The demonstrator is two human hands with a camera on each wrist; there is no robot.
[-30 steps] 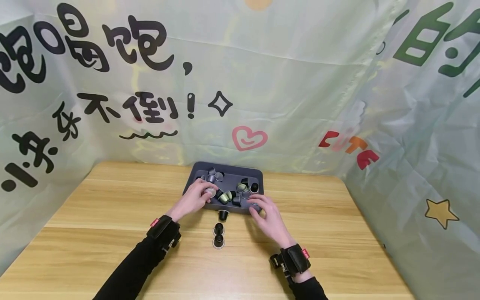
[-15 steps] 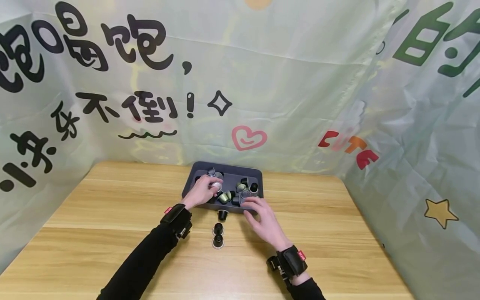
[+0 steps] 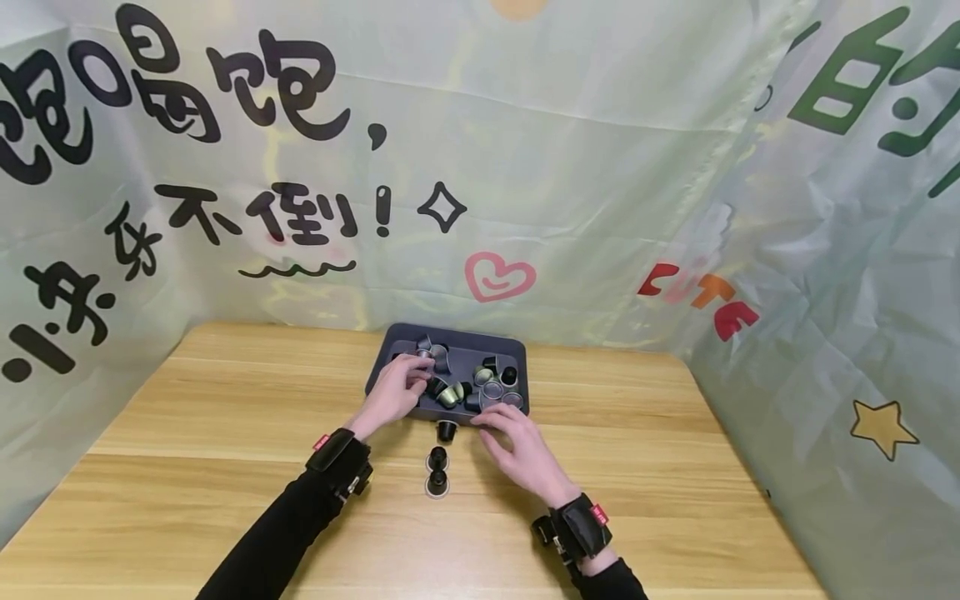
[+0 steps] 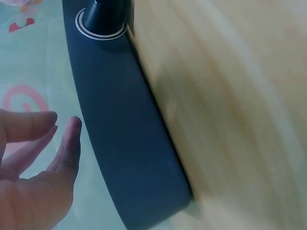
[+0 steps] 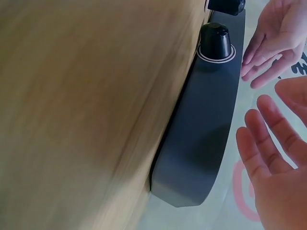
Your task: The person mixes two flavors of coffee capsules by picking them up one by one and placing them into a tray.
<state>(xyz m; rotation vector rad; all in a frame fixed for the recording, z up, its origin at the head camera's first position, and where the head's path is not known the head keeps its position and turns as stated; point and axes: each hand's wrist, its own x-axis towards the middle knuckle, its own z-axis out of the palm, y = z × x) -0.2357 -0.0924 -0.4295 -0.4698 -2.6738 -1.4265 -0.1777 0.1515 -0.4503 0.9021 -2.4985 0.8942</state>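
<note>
A dark grey tray (image 3: 480,337) holds several coffee capsules in black, silver and pale green. Over its left part hovers my left hand (image 3: 392,390), fingers reaching toward the silver capsules (image 3: 440,358) at the back left. In the left wrist view, its thumb and fingertips (image 4: 73,132) are apart with nothing between them. My right hand (image 3: 522,452) is at the tray's front edge on the right, fingers (image 5: 261,143) extended and holding nothing. Pale green capsules (image 3: 450,395) lie between the hands, near the front wall.
In front of the tray, a black capsule (image 3: 447,431) stands close to its wall. Two more black capsules, a middle one (image 3: 437,457) and a nearest one (image 3: 437,483), continue a line toward the person on the wooden table (image 3: 285,392). A printed cloth (image 3: 600,192) hangs behind.
My left hand carried a silver capsule toward the tray's back left, let it go among the others there, and drew back left. My right hand moved slightly left and toward the person.
</note>
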